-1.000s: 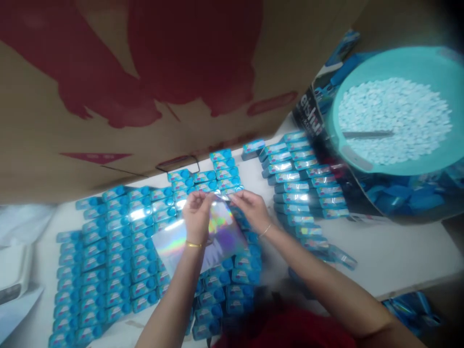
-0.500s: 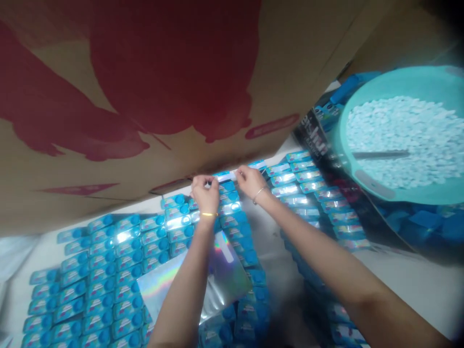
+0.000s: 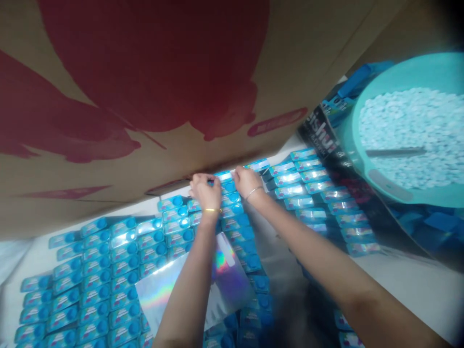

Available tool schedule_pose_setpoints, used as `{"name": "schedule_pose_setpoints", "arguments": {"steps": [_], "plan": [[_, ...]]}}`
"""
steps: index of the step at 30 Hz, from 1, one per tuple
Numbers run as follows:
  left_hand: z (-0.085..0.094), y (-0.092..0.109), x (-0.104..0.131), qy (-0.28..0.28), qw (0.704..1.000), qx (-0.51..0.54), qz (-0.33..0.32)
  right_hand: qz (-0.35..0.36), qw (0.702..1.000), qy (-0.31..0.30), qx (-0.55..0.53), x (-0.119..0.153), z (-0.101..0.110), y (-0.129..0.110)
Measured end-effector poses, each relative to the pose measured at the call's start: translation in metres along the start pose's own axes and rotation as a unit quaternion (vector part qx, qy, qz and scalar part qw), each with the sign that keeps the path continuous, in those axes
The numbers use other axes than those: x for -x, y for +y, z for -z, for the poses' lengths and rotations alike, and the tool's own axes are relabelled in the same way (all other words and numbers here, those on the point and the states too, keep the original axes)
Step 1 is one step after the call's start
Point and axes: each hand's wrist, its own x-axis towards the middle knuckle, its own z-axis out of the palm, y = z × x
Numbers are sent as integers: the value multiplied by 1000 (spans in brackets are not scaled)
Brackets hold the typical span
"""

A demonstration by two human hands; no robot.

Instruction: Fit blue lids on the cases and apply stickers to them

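Observation:
At the far edge of the rows, by the big carton, my left hand [image 3: 206,189] is closed, thumb and fingers curled together. My right hand [image 3: 247,181] is closed in a pinch a short way to its right. Between the two lies a small flat blue case [image 3: 224,177] with a pale strip along it. My fingertips are at its two ends, but they hide what they grip. Below my left wrist, a shiny rainbow-silver sheet [image 3: 232,282] with a white patch rests on the rows of blue cases [image 3: 96,278], partly under my forearm.
A large cardboard carton [image 3: 282,58] with red print stands right behind my hands. To the right, a turquoise basin [image 3: 384,186] holds many small pale pieces and a dark flat stick [image 3: 397,152]. More blue cases [image 3: 290,179] line the white table [image 3: 416,285] beside a dark printed box [image 3: 322,137].
My right hand has shifted slightly left along the blue case, and its fingers now cover the end of the pale strip. My left hand stays nearly in place. The view has tilted a little.

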Motion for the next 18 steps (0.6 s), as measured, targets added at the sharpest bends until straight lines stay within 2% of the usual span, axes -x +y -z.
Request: {"name": "schedule_pose_setpoints", "arguments": {"steps": [3,5,8,10,12,14,16,18], "plan": [[6,-1,2,17,999,-25,-23,-10,998,16,-62,1,-8,5],[13,-5,5,18,996,-42,-73,-4,990,27,-142,3,-18,12],[20,-11,14,-20,982,-91,-165,52,965,28,-255,6,-33,25],[21,-13,17,-59,972,-127,-187,77,958,3,-275,4,-37,30],[23,-13,16,-93,966,-144,-192,70,968,-45,-236,4,-33,31],[33,-13,13,-115,966,-132,-189,52,982,-70,-165,10,-20,29],[53,-17,13,-148,968,-84,-184,49,989,-38,-131,29,-4,24],[82,-27,21,-211,961,-11,-179,78,982,19,-170,59,8,17]]}}
